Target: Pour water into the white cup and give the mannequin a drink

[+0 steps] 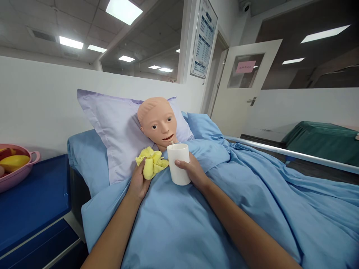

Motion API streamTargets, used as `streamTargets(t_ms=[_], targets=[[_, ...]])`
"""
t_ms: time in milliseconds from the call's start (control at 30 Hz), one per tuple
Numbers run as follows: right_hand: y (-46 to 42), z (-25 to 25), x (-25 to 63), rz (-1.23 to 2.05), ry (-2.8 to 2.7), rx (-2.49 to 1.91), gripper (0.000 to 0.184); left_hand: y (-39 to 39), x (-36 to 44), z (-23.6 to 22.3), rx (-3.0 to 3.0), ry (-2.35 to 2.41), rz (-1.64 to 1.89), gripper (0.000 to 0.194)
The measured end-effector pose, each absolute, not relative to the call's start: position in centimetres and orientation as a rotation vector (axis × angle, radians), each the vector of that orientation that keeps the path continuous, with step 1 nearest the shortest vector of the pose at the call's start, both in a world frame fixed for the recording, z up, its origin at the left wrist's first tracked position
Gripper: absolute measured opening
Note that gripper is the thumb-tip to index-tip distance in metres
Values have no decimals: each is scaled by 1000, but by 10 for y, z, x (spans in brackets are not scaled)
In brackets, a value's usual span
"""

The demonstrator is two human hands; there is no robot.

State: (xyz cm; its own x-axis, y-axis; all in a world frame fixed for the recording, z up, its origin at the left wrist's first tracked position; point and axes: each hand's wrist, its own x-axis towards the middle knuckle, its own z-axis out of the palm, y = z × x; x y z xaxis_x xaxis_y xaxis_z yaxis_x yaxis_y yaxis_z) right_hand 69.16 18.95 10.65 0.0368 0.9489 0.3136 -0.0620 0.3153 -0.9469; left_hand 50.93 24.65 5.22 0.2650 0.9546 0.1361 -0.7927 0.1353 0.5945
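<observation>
My right hand (193, 171) is wrapped round a white cup (178, 166), its thumb across the near side. The cup stands upright just below the chin of a training manikin (157, 120), and what looks like the tip of a straw shows above its rim near the mouth. Bunched in my left hand (139, 182) is a yellow cloth (151, 161), close beside the cup and under the manikin's cheek. The manikin's head rests on a lilac pillow (120, 130), and a light blue quilt (174, 224) covers its body. The cup's inside is hidden.
On the left, a pink basket (21, 173) of fruit stands on a dark blue bedside cabinet (36, 201). A metal bed rail (291, 153) runs along the far right side. Behind it are an open door (241, 101) and a green-covered shape (322, 145).
</observation>
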Motion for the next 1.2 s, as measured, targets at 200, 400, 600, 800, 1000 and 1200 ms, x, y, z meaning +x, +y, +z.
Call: streamTargets(t_ms=[200,400,600,800,1000,1200], targets=[[188,108,692,969,-1284,-961,59,246,510,53,640,301,1308,45],[190,104,693,963,-1294,-978,60,246,511,54,622,316,1324,43],[195,94,698,949,-1293,-1042,63,245,510,52,639,292,1322,42],[193,95,697,922,-1306,-1048,58,244,509,52,631,260,1342,38],[192,95,697,909,-1306,-1062,54,243,509,54,616,283,1330,38],[192,96,696,908,-1311,-1065,57,243,508,52,630,259,1339,33]])
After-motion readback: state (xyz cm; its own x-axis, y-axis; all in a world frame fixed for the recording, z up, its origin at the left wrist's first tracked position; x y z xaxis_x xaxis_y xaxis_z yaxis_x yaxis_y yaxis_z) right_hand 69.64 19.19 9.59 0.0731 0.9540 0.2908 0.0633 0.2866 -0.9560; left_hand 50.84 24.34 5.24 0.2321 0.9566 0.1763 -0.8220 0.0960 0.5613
